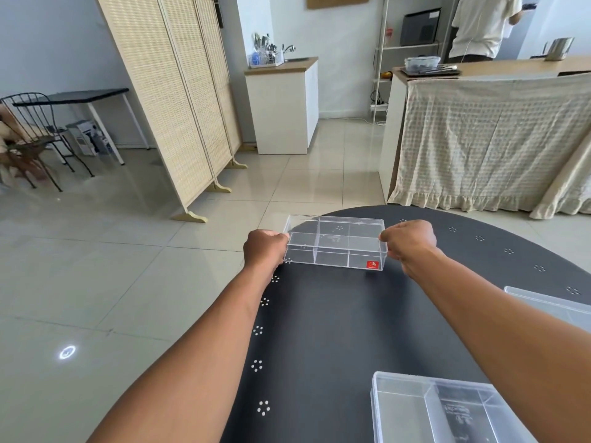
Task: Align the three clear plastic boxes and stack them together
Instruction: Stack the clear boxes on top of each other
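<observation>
Resting at the far edge of the table [335,330], the divided box [334,243] was gripped at both ends: left hand [264,249] and right hand [411,239] curled closed on it. 2 more boxes, near [415,407] and right [550,303], ran off-frame.

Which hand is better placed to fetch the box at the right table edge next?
Right. The right hand grips the divided box on the side nearer the edge box; the left hand sits at the far end.
</observation>
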Tool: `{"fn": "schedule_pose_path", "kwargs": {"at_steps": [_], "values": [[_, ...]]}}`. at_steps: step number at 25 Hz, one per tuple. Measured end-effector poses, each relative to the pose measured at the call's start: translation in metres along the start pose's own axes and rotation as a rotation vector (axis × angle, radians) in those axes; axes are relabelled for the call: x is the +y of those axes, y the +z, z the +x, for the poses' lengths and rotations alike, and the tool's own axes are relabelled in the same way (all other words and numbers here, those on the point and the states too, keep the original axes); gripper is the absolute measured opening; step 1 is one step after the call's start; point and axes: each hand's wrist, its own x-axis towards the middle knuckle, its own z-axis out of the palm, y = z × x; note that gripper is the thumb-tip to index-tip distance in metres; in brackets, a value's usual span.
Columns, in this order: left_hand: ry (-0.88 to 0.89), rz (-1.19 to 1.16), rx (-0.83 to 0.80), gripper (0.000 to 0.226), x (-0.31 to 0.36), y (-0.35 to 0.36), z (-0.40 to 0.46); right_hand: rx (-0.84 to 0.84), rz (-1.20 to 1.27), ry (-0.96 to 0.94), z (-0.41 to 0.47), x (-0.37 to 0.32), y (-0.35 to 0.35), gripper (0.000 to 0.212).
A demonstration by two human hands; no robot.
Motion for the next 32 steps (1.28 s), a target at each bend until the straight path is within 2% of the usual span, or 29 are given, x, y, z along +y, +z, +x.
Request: {"fn": "schedule_pose_path", "kwargs": {"at_steps": [4, 8, 11, 13, 18, 21, 24, 26, 29, 32], "values": [[0.021, 0.037, -0.025, 0.022, 0.003, -0.005, -0.007, 0.033, -0.074, -0.018, -0.02, -0.009, -0.01, 0.012], [0.184, 0.172, 0.023, 0.036, 0.012, -0.022, -0.034, 0.037, -0.255, -0.239, -0.052, -0.022, -0.051, 0.021], [0.238, 0.109, 0.008, 0.036, 0.009, -0.039, -0.076, 0.038, -0.29, -0.364, -0.091, -0.025, -0.1, 0.021], [0.208, 0.013, -0.073, 0.031, 0.005, -0.048, -0.111, 0.033, -0.252, -0.397, -0.117, -0.02, -0.131, 0.018], [0.192, -0.045, -0.234, 0.017, -0.018, -0.051, -0.201, 0.077, -0.098, -0.366, -0.174, 0.029, -0.199, 0.016], [0.186, -0.033, -0.265, 0.015, -0.029, -0.05, -0.235, 0.055, -0.116, -0.323, -0.199, 0.062, -0.225, 0.011], [0.167, -0.007, -0.284, 0.015, -0.039, -0.048, -0.262, 0.077, -0.197, -0.28, -0.215, 0.094, -0.239, 0.019], [0.164, 0.022, -0.292, 0.021, -0.044, -0.046, -0.276, 0.092, -0.287, -0.26, -0.221, 0.111, -0.246, 0.025], [0.159, 0.102, -0.315, 0.043, -0.049, -0.042, -0.293, 0.047, -0.367, -0.19, -0.227, 0.129, -0.247, 0.045], [0.141, 0.165, -0.321, 0.051, -0.057, -0.036, -0.302, -0.026, -0.356, -0.146, -0.23, 0.135, -0.241, 0.046]]}}
